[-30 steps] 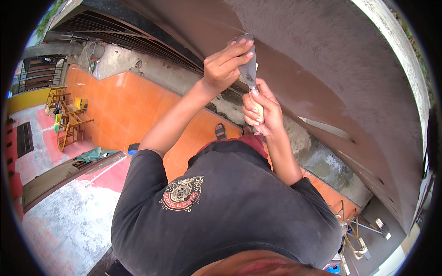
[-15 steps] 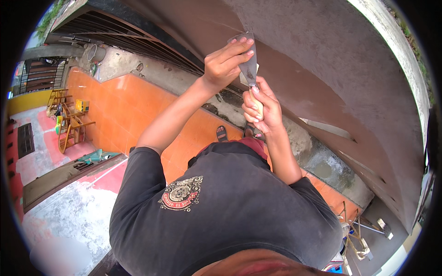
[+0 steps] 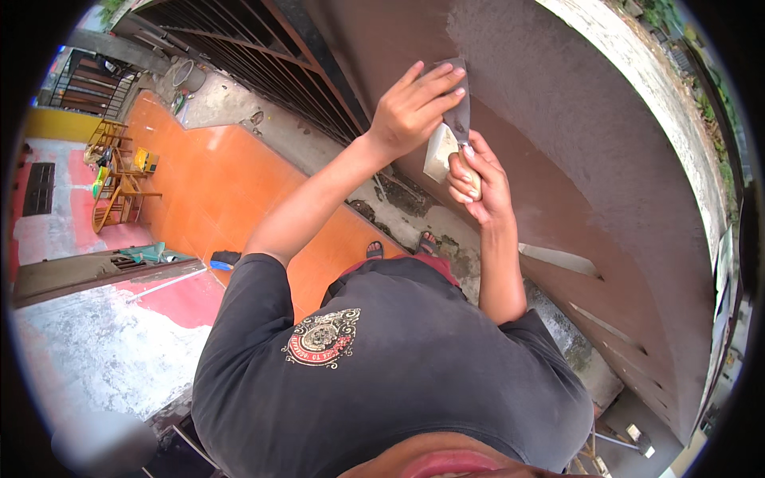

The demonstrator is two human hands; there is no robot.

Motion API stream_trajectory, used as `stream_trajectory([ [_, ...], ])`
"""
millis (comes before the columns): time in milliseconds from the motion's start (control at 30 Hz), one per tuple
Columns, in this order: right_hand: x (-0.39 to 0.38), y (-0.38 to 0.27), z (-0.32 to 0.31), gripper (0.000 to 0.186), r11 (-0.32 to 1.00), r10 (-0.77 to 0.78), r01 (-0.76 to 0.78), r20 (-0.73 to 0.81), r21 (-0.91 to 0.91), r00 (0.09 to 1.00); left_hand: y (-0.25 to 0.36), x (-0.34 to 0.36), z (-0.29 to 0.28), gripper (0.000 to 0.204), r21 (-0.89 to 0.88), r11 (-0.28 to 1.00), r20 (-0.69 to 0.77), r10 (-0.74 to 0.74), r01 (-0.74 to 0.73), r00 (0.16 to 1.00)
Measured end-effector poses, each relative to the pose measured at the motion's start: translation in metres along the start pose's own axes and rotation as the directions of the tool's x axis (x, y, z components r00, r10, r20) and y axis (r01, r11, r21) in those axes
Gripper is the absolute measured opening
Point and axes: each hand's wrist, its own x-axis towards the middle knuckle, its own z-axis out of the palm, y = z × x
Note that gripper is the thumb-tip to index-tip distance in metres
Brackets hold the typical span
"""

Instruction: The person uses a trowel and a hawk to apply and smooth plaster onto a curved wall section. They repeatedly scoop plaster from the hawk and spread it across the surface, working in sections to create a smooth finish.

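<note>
A putty knife (image 3: 457, 115) with a broad grey metal blade and a pale handle is held up against the wall (image 3: 526, 151). My right hand (image 3: 486, 185) is closed round its handle. My left hand (image 3: 408, 113) has its fingers stretched out, with the tips lying on the blade. The wall is brown, with a rougher grey coat over its upper part. The blade's far end meets the wall near the border between grey and brown.
Pale slot-like openings (image 3: 562, 260) run along the wall. A dark barred gate (image 3: 263, 56) adjoins it at the far left. Below lie orange tiles (image 3: 207, 175) and a rough concrete strip (image 3: 311, 142). Wooden chairs (image 3: 119, 195) stand at the left.
Both hands and the putty knife have shifted slightly right in the view. The view itself has turned, showing more of the gate. My right hand still grips the handle.
</note>
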Motion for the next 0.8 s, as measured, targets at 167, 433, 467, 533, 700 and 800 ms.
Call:
stream_trajectory([
  [167, -0.046, -0.024, -0.016, 0.038, 0.944, 0.043, -0.057, -0.051, -0.324, 0.998, 0.049, -0.076, -0.046, 0.035, -0.134, 0.969, 0.275, -0.167, 0.209, 0.947],
  [433, -0.025, -0.026, -0.027, 0.045, 0.981, 0.078, -0.029, 0.251, -0.194, 0.965, 0.121, -0.149, -0.007, 0.022, -0.475, 0.521, 0.156, -0.743, 0.709, 0.650],
  [467, -0.023, -0.025, -0.024, 0.044, 0.986, 0.085, -0.048, 0.242, -0.158, 0.967, 0.127, -0.151, -0.003, 0.022, -0.518, 0.467, 0.221, -0.736, 0.717, 0.639],
  [533, -0.021, -0.025, -0.016, 0.044, 0.993, 0.091, -0.074, 0.187, -0.097, 0.978, 0.126, -0.152, 0.002, 0.021, -0.570, 0.371, 0.363, -0.687, 0.733, 0.629],
  [700, -0.022, -0.028, 0.007, 0.038, 0.999, 0.032, -0.021, 0.224, -0.047, 0.974, 0.094, -0.145, 0.006, 0.021, -0.637, 0.297, 0.319, -0.739, 0.712, 0.594],
  [800, -0.028, -0.023, 0.011, 0.038, 0.998, -0.031, 0.043, 0.269, -0.040, 0.963, 0.073, -0.136, 0.013, 0.020, -0.686, 0.255, 0.348, -0.707, 0.681, 0.616],
])
